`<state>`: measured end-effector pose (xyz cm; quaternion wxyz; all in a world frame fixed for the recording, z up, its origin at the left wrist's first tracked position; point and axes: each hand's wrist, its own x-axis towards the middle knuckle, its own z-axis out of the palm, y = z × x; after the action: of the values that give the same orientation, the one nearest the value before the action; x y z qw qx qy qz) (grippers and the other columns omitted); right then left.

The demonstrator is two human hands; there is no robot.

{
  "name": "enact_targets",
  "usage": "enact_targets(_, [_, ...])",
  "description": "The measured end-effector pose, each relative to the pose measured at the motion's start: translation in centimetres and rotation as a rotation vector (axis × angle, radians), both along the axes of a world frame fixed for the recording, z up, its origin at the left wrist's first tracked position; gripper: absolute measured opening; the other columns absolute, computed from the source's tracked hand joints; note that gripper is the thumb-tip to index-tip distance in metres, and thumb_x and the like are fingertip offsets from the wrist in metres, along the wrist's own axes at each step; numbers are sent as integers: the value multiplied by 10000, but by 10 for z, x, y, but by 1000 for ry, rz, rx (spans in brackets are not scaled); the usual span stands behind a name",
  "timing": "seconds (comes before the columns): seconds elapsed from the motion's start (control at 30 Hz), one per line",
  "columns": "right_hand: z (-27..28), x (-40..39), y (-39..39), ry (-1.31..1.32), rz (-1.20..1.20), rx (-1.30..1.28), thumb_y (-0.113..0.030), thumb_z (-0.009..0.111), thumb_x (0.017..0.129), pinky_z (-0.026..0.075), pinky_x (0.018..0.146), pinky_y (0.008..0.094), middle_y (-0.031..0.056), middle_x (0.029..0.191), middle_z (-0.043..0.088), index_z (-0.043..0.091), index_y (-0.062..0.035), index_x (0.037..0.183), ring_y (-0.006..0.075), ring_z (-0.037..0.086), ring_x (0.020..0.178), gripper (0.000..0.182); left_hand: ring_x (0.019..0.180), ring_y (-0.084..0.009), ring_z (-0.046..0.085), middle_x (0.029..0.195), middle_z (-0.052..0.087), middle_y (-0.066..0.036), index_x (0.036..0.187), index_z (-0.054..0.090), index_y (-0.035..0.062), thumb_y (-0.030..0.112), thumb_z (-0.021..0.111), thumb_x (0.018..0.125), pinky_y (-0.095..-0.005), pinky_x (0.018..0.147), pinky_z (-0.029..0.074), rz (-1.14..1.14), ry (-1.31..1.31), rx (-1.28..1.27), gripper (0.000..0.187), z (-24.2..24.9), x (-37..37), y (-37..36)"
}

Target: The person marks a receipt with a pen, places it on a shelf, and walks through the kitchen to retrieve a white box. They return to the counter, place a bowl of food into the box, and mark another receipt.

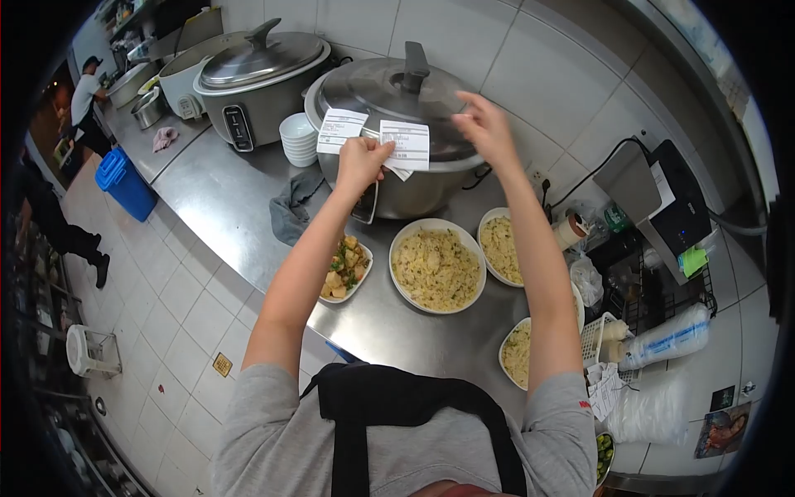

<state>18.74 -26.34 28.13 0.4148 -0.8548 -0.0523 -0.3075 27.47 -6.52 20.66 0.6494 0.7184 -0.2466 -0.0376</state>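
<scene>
On the steel counter (228, 203) near its edge, browned cubes (335, 280) fill a dish (361, 284) beside a rice bowl (437, 265), left hand (361, 162) pinching slips (406, 142), right hand (487, 128) released.

Upper garment: grey T-shirt (265, 439), short sleeves ending near the elbows; fabric plain and creased. Right sleeve (559, 406): small red marking (585, 404) near the cuff, too small to read. Over shirt: black apron (406, 393), broad bib, two wide straps. Left hand (363, 164) and right hand (489, 132): bare.
</scene>
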Motion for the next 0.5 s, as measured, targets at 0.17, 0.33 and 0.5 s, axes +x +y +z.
enact_targets(0.17, [-6,59,25,153,52,-57,-75,599,785,343,493,206,-27,572,448,432,-20,1175,53,420,533,428,364,-123,532,456,551,-89,528,569,-29,178,607,758,-248,362,418,-15,-29,-9,312,1,2,3])
enact_targets(0.33, [-11,63,27,238,-11,-152,-94,661,725,329,502,225,-11,560,481,419,-22,1198,63,434,537,537,365,-142,541,458,556,-108,535,585,-36,188,587,749,-253,382,434,-12,-32,30,310,8,3,3])
enact_targets(0.5, [-13,65,31,248,-84,-278,-109,691,680,370,520,268,38,581,528,408,-27,1214,131,498,553,610,355,-116,494,437,519,-63,576,598,-41,269,603,777,-247,351,383,23,-111,92,369,9,12,-2])
